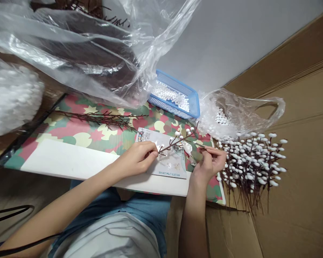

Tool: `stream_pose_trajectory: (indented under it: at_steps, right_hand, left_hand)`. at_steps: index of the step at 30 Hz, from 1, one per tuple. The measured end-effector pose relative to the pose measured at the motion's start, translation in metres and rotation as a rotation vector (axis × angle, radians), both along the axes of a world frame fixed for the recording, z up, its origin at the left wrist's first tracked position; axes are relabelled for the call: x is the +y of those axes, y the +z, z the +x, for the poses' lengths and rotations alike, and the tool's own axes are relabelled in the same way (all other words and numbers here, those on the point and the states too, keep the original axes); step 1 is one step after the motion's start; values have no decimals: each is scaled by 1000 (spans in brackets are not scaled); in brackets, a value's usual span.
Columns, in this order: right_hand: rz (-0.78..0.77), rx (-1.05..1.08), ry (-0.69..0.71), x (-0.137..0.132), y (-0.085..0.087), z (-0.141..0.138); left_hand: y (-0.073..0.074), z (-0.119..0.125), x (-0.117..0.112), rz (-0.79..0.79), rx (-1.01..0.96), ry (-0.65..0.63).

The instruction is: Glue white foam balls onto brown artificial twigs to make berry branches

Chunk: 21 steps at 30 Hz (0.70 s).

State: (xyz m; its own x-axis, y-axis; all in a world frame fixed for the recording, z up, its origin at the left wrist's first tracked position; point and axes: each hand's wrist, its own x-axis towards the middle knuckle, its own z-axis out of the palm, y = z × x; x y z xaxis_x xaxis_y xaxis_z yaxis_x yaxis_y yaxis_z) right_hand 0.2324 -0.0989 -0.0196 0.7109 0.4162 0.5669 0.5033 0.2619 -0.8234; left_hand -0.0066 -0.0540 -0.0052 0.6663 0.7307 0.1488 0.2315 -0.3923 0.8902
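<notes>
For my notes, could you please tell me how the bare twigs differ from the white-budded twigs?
The bare twigs carry no buds, while the white-budded twigs are dotted with round white buds. The bare twigs lie on the patterned mat; the white-budded twigs on the cardboard. The bare twigs form a thin spray; the white-budded twigs a dense bunch. Both have thin dark brown stems.

Whatever the right hand [208, 163] pinches is too small to tell.
</notes>
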Motion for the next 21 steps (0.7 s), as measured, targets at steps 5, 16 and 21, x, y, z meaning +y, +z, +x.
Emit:
stream_pose_trajectory:
  at_steps: [5, 16, 21]
  right_hand:
    - [11, 14, 33, 1, -4, -1]
    - [-41, -62, 14, 0, -12, 6]
    - [-26, -48, 24, -2, -15, 9]
  left_hand:
    - [1, -1, 0, -6, 19, -2]
    - [-1, 1, 0, -8, -2, 3]
    - [0, 1, -1, -3, -2, 7]
